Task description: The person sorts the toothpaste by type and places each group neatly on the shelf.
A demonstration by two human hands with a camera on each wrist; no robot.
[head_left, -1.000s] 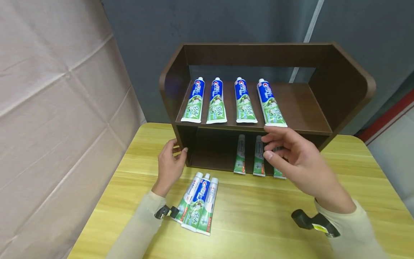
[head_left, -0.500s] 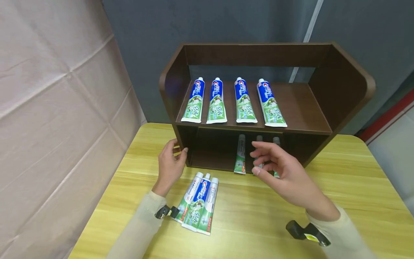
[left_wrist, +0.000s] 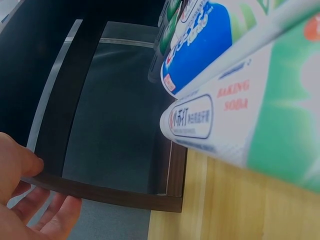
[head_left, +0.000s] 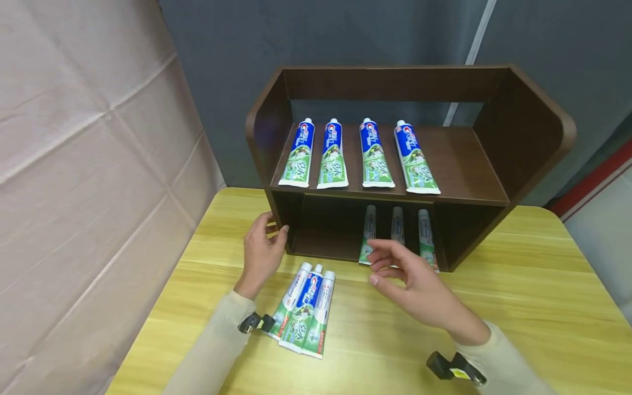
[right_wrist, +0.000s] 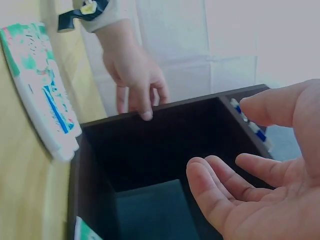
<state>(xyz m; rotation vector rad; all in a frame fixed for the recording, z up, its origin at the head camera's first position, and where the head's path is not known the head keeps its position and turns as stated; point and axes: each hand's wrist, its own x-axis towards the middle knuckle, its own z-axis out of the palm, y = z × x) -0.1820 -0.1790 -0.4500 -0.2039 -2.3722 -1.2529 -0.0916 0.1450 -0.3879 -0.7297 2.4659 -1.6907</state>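
Observation:
A dark brown two-tier shelf [head_left: 459, 156] stands on the table. My left hand [head_left: 263, 249] holds the front edge of its left side panel, thumb on one side and fingers on the other, as the left wrist view shows. My right hand [head_left: 412, 282] is in the air before the lower tier, fingers loosely bent and holding nothing. Several blue-and-green toothpaste tubes [head_left: 377, 156] lie in a row on the upper tier. Three grey-white and green toothpaste tubes [head_left: 426, 233] lie on the lower tier, partly hidden by my right hand. Between my hands, three overlapping toothpaste tubes [head_left: 302, 312] lie on the table.
The wooden table [head_left: 533, 307] extends around the shelf. A pale cloth wall [head_left: 99, 192] rises at the left and a dark grey panel [head_left: 370, 33] stands behind. A red-edged white object [head_left: 599, 192] is at the far right.
My right hand has moved down and left, from the upper tier's front edge to before the lower tier, uncovering the rightmost lower tube. My left hand has stayed on the side panel.

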